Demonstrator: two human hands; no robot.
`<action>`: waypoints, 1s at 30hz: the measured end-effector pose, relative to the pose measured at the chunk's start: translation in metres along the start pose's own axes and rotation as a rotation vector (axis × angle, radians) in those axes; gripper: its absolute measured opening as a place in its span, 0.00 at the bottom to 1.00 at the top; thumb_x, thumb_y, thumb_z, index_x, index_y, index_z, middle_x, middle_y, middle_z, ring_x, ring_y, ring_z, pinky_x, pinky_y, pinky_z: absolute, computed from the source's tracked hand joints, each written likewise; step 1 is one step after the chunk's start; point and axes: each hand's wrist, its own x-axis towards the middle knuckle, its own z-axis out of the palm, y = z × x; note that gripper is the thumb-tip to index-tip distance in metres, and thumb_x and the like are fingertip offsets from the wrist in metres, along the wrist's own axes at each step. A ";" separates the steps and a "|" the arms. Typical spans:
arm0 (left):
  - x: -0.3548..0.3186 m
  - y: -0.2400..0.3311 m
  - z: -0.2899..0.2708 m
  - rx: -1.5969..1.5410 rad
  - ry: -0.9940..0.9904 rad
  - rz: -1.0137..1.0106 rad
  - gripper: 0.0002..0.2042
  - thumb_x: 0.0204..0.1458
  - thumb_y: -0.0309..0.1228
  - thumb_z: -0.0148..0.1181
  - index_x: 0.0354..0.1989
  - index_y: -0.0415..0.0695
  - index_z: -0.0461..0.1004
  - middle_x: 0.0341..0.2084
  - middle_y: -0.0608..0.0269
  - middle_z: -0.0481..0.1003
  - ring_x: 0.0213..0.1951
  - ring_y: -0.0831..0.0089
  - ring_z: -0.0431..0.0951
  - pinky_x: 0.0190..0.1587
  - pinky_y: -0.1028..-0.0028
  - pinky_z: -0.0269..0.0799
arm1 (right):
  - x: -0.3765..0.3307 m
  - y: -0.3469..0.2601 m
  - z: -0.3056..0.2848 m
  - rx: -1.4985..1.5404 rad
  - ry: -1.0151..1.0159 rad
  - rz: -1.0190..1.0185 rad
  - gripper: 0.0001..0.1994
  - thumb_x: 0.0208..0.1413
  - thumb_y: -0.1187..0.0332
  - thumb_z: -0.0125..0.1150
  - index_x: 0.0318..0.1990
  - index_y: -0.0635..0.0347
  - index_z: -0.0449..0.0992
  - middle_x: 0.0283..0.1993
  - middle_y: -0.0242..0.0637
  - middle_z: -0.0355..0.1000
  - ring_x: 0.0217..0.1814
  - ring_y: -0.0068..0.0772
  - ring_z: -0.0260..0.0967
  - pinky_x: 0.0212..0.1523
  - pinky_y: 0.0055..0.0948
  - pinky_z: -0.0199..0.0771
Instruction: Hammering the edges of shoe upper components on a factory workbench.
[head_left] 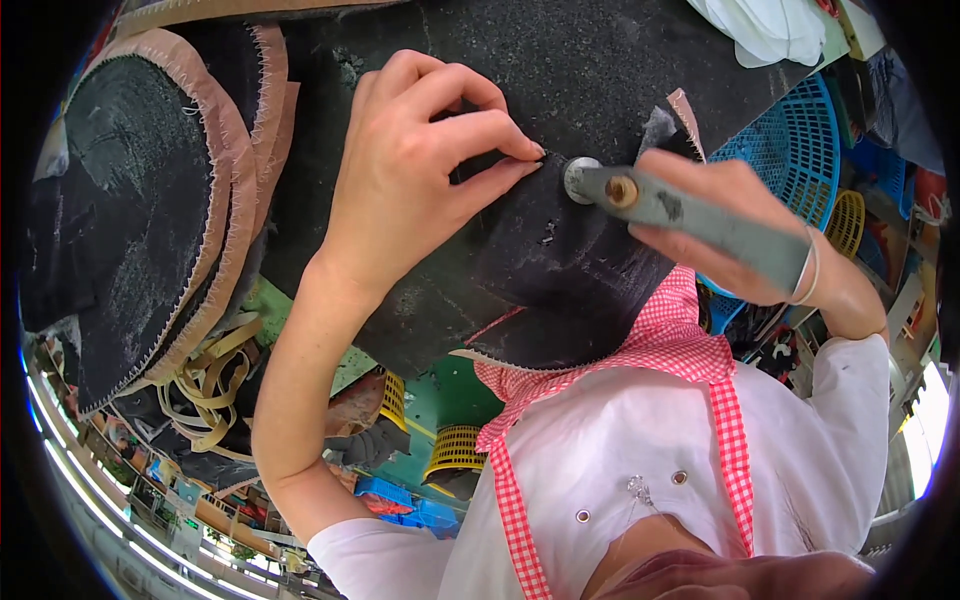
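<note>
My right hand [715,215] is closed around the grey handle of a hammer [690,210]. The hammer's round metal face rests on or just over a black shoe-upper piece [560,260], which lies on a dark work surface [580,60]. The piece hangs over the near edge toward my apron, its lower rim zigzag-stitched. To the left of the hammer face, my left hand [430,150] pinches the piece's edge between thumb and forefinger. The part inside the pinch is mostly hidden. A strip with a pinkish stitched end [685,118] sticks out beyond my right hand.
Stacked black pieces with pinkish stitched borders [140,200] fill the left side. Below them hangs a bundle of tan straps [212,385]. A blue basket [790,140] stands at the right, and white material [770,30] lies at the far right. Yellow baskets [455,450] sit lower down.
</note>
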 end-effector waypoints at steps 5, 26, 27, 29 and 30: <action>-0.004 0.004 0.000 0.138 0.031 0.108 0.10 0.35 0.28 0.75 0.29 0.51 0.83 0.34 0.73 0.77 0.41 0.66 0.73 0.44 0.66 0.66 | 0.014 -0.009 -0.014 -0.153 0.210 -0.141 0.13 0.61 0.76 0.63 0.51 0.70 0.74 0.34 0.44 0.70 0.28 0.33 0.69 0.31 0.28 0.67; -0.025 0.030 0.006 0.217 0.144 -0.162 0.10 0.39 0.27 0.76 0.33 0.53 0.84 0.34 0.75 0.77 0.42 0.69 0.72 0.46 0.68 0.61 | 0.026 -0.005 -0.005 -0.267 -0.063 -0.028 0.12 0.62 0.73 0.62 0.50 0.62 0.68 0.33 0.46 0.66 0.28 0.54 0.70 0.27 0.33 0.66; -0.028 0.029 0.009 0.128 0.142 -0.238 0.11 0.40 0.27 0.76 0.33 0.53 0.84 0.34 0.76 0.77 0.42 0.69 0.72 0.46 0.68 0.61 | 0.028 -0.003 -0.006 -0.199 -0.012 -0.082 0.12 0.62 0.73 0.62 0.50 0.62 0.68 0.32 0.46 0.66 0.28 0.53 0.69 0.27 0.33 0.66; -0.029 0.032 0.014 0.103 0.147 -0.262 0.10 0.40 0.27 0.76 0.32 0.52 0.84 0.34 0.76 0.78 0.42 0.69 0.72 0.47 0.67 0.60 | 0.033 0.001 -0.008 -0.442 0.179 -0.411 0.10 0.63 0.73 0.61 0.48 0.62 0.69 0.28 0.45 0.65 0.26 0.52 0.65 0.27 0.33 0.65; -0.028 0.034 0.015 0.144 0.164 -0.226 0.09 0.41 0.28 0.76 0.32 0.52 0.84 0.33 0.76 0.78 0.41 0.69 0.72 0.47 0.67 0.60 | 0.036 -0.006 -0.013 -0.326 0.165 -0.259 0.09 0.63 0.73 0.61 0.47 0.61 0.69 0.27 0.46 0.65 0.26 0.51 0.64 0.27 0.34 0.65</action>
